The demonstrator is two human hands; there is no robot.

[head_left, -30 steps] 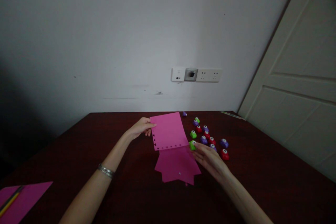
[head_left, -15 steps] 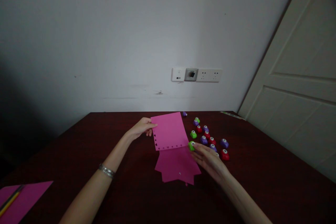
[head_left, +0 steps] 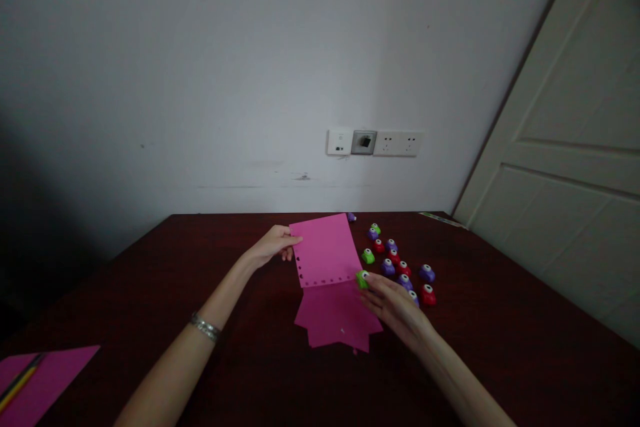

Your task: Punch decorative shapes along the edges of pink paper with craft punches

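My left hand [head_left: 274,245] pinches the left edge of a pink sheet of paper [head_left: 325,247], thumb on top. Small punched holes line the sheet's lower edge and lower left side. My right hand [head_left: 395,303] grips a green craft paper punch [head_left: 363,279] with a white round button. The punch sits at the sheet's lower right corner; whether the paper is inside its slot I cannot tell. Below the held sheet, more pink paper [head_left: 337,317] lies on the table with its corners fanned out, and a small scrap rests on it.
Several punches, such as a red one [head_left: 428,294], a purple one [head_left: 427,273] and a green one [head_left: 368,255], stand right of the paper. Pencils [head_left: 20,383] lie on another pink sheet [head_left: 60,373] at the left. A wall with sockets [head_left: 397,144] rises behind the table.
The held sheet has shifted slightly right with my left hand. My right hand and the green punch have moved a little left against the sheet's corner.
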